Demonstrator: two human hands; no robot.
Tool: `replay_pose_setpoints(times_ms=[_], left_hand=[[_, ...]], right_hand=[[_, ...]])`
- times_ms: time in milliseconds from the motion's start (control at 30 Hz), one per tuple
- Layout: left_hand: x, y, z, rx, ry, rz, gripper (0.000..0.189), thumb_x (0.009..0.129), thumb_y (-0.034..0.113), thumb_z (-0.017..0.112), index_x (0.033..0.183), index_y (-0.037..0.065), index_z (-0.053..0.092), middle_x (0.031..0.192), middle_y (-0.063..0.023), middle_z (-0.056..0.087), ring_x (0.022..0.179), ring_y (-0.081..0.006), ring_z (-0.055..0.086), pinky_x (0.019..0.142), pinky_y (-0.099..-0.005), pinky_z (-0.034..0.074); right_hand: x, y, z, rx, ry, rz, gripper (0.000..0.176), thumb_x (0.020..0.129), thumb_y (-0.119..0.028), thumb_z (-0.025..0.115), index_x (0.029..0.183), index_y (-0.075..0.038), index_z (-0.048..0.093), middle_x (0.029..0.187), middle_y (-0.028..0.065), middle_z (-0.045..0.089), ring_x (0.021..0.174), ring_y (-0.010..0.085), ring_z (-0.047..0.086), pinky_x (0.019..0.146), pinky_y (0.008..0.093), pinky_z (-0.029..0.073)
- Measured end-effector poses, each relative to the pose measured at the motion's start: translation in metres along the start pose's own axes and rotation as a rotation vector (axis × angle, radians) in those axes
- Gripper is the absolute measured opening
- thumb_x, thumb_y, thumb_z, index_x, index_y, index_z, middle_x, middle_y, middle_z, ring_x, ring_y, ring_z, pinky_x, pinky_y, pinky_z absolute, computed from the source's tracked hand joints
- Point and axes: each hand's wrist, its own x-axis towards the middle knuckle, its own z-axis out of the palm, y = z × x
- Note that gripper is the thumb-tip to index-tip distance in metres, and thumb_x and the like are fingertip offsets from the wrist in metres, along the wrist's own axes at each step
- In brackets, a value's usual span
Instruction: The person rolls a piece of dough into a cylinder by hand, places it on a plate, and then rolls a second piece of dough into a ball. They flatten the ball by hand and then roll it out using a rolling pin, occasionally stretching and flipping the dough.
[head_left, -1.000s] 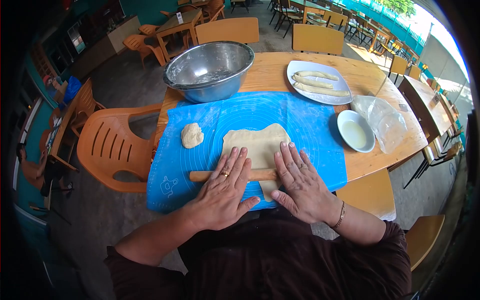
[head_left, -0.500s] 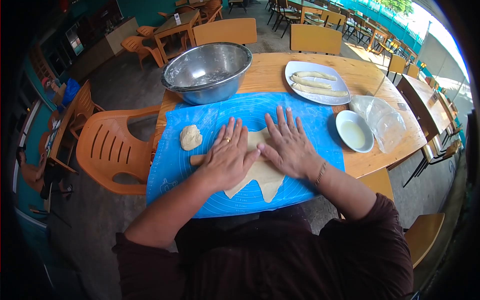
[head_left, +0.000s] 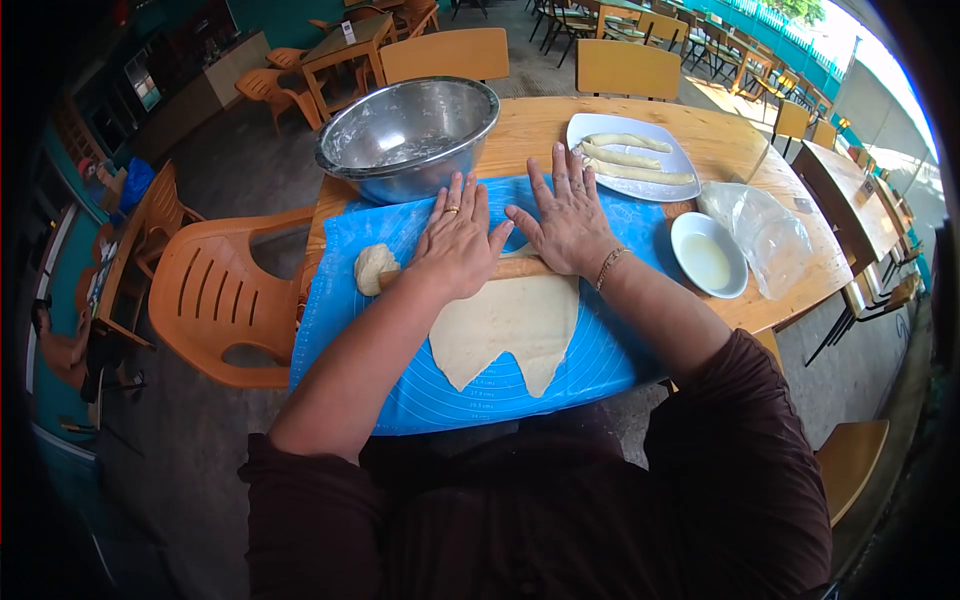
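Observation:
A thin sheet of dough (head_left: 505, 325) with a notched lower edge lies on the blue measuring mat (head_left: 620, 345). Across its far part runs a wooden rolling pin (head_left: 520, 267). My left hand (head_left: 458, 243), with a ring, rests flat over the pin's left half, fingers stretched forward. My right hand (head_left: 568, 225) lies over the pin's right end, its fingers spread. Both palms hide parts of the pin. A ball of dough (head_left: 374, 268) sits by the pin's left end, close against it or touching.
A steel bowl (head_left: 410, 140) stands at the back left of the wooden table (head_left: 530, 120). To the right are a white plate (head_left: 655, 188) with dough strips, a small bowl of pale liquid (head_left: 708, 262) and a plastic bag (head_left: 765, 240). An orange chair (head_left: 220, 300) stands left.
Both hands and the rolling pin have moved forward, away from my body. More of the dough sheet now shows in front of the pin.

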Motion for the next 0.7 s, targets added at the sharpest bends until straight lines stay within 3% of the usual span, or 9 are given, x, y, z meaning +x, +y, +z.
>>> replay_pose_setpoints(times_ms=[167,233,300,400,467,567,700], left_hand=[[-0.023,0.006,-0.004,-0.05,-0.032,-0.018,0.072,0.105,0.044,0.024,0.148,-0.013,0.023,0.157,-0.0302,0.018,0.15,-0.0395,0.01,0.123,-0.0452,0.009],[-0.051,0.02,-0.022,-0.172,-0.228,0.024,0.071,0.105,0.043,0.026,0.148,-0.014,0.021,0.158,-0.0309,0.016,0.15,-0.0402,0.01,0.122,-0.0457,0.009],[-0.08,0.027,-0.035,-0.259,-0.25,0.139,0.079,0.104,0.051,0.024,0.146,-0.016,0.024,0.156,-0.0336,0.016,0.149,-0.0413,0.011,0.122,-0.0469,0.009],[-0.112,0.031,-0.035,-0.304,-0.184,0.258,0.079,0.103,0.05,0.027,0.145,-0.017,0.025,0.156,-0.0337,0.017,0.149,-0.0423,0.01,0.122,-0.0478,0.008],[-0.117,0.033,-0.034,-0.294,-0.148,0.299,0.07,0.104,0.04,0.031,0.147,-0.015,0.021,0.155,-0.0359,0.015,0.148,-0.0462,0.008,0.121,-0.0519,0.007],[-0.086,0.027,-0.021,-0.106,-0.079,0.224,0.071,0.105,0.04,0.03,0.148,-0.015,0.02,0.156,-0.0349,0.015,0.149,-0.0452,0.006,0.121,-0.051,0.005],[-0.02,0.006,-0.005,-0.017,-0.072,0.051,0.07,0.105,0.042,0.024,0.148,-0.014,0.02,0.158,-0.0313,0.014,0.15,-0.0405,0.005,0.123,-0.0473,0.003]], right_hand=[[-0.024,-0.004,-0.007,0.046,-0.127,-0.035,0.084,0.099,-0.063,0.022,0.155,0.0,0.019,0.158,0.0325,0.012,0.149,0.046,0.006,0.12,0.0552,0.008],[-0.056,-0.01,-0.021,0.086,-0.201,-0.063,0.084,0.099,-0.063,0.023,0.155,0.001,0.019,0.158,0.0326,0.012,0.148,0.0466,0.006,0.12,0.0555,0.009],[-0.092,-0.013,-0.038,0.298,-0.211,-0.171,0.083,0.1,-0.059,0.031,0.153,0.003,0.02,0.157,0.0334,0.013,0.147,0.0491,0.008,0.119,0.0566,0.01],[-0.128,-0.02,-0.056,0.325,-0.199,-0.29,0.081,0.1,-0.055,0.038,0.151,0.005,0.022,0.156,0.034,0.015,0.146,0.0511,0.01,0.118,0.0585,0.012],[-0.123,-0.02,-0.055,0.26,-0.16,-0.309,0.08,0.1,-0.054,0.04,0.151,0.005,0.024,0.156,0.034,0.016,0.146,0.0513,0.011,0.118,0.0593,0.012],[-0.095,-0.015,-0.04,0.157,-0.075,-0.321,0.078,0.099,-0.054,0.039,0.151,0.003,0.027,0.156,0.0338,0.015,0.146,0.0517,0.011,0.117,0.061,0.011],[-0.025,-0.002,0.001,0.029,0.01,-0.133,0.079,0.099,-0.059,0.031,0.153,-0.002,0.027,0.158,0.0324,0.014,0.147,0.0494,0.008,0.119,0.0577,0.006]])
